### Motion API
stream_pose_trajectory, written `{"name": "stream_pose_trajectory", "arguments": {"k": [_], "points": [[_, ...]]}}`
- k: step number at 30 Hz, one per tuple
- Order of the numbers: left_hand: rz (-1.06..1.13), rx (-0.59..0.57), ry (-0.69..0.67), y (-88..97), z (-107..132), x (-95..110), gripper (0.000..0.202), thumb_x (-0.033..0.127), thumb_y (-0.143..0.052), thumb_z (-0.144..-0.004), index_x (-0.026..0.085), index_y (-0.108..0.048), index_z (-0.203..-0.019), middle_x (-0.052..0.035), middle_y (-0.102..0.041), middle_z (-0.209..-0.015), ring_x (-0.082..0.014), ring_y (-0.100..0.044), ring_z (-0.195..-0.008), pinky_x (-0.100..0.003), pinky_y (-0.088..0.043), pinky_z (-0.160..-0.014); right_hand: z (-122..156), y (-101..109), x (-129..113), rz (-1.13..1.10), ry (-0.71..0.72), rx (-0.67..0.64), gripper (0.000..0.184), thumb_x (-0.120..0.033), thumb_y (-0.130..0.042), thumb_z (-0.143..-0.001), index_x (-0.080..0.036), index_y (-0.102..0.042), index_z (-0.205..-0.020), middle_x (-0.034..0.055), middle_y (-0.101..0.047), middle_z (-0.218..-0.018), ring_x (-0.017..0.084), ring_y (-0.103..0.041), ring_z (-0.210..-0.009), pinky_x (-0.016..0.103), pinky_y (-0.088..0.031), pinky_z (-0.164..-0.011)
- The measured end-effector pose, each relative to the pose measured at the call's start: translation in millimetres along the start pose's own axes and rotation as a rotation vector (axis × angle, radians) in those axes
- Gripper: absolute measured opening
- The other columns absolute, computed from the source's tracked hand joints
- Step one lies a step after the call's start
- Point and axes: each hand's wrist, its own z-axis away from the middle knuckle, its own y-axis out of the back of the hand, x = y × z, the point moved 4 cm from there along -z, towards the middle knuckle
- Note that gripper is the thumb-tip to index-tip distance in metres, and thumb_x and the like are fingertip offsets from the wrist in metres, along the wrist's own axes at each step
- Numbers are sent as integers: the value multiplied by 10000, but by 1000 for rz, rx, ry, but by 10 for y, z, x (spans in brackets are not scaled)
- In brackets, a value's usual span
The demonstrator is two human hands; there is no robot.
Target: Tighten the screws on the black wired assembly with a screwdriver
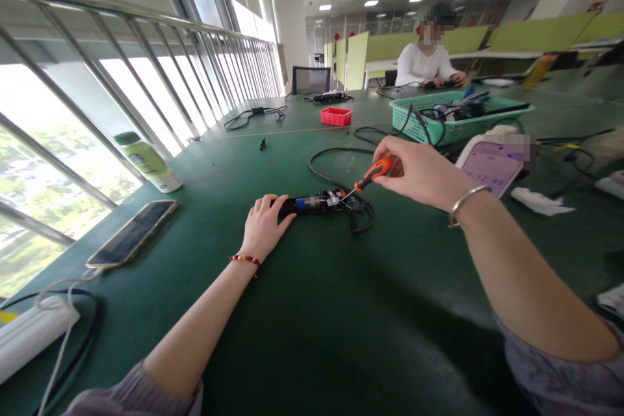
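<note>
A small black device (316, 203) with exposed parts and a black cable (336, 172) lies on the green table (312, 312). My left hand (263, 226) rests on the device's left end, fingers curled over it, holding it down. My right hand (422, 172) grips an orange-handled screwdriver (373, 173). Its tip touches the device's right end.
A phone (132, 233) lies at the left, near a bottle (149, 161) and a white power strip (29, 331). A second phone (494, 166), a green basket (455, 118), a red tray (336, 116) and loose cables sit farther back. Another person (426, 60) sits at the far end.
</note>
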Motion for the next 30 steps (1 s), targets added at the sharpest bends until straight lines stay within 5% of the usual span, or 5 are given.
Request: {"name": "stream_pose_trajectory", "arguments": {"k": [2,7,15,23,30], "points": [[0,1,-1,-1,0,1,405,395,-507,-888,212,-515,-1249,-100,-536,-1171,-272,-497,-1067,-412,-453,-896,11,17,-6,21,-58,-2,179,-336,-660,-704,-208,-589,-807,17,-684,-797,160,-611,-683,264,-420,-575],[-3,-1,-2,-2,3,7,408,393,-504,-890,207,-514,-1253,-102,-535,-1175,-274,-497,-1066,-412,-455,-899,57,28,-22,97,-239,-78,446,-603,-580,-722,-207,-534,-523,25,-593,-506,173,-578,-539,289,-383,-507],[3,7,-4,-4,7,9,406,394,-503,-886,217,-512,-1252,-101,-534,-1173,-273,-499,-1061,-417,-457,-900,43,48,-13,97,-69,-35,155,-303,-701,-673,-226,-597,-758,3,-687,-758,174,-620,-702,271,-423,-591],[7,0,0,-5,5,9,406,391,-498,-890,206,-515,-1250,-105,-529,-1180,-278,-496,-1069,-414,-453,-905,88,24,-30,87,-237,-125,463,-588,-554,-764,-207,-539,-502,27,-589,-460,155,-570,-460,279,-374,-467],[11,-5,3,3,5,15,408,384,-507,-885,208,-513,-1254,-103,-531,-1178,-280,-499,-1070,-420,-458,-900,52,47,-29,139,-81,-60,140,-289,-689,-695,-226,-584,-761,6,-691,-768,175,-626,-683,271,-408,-568]]}}
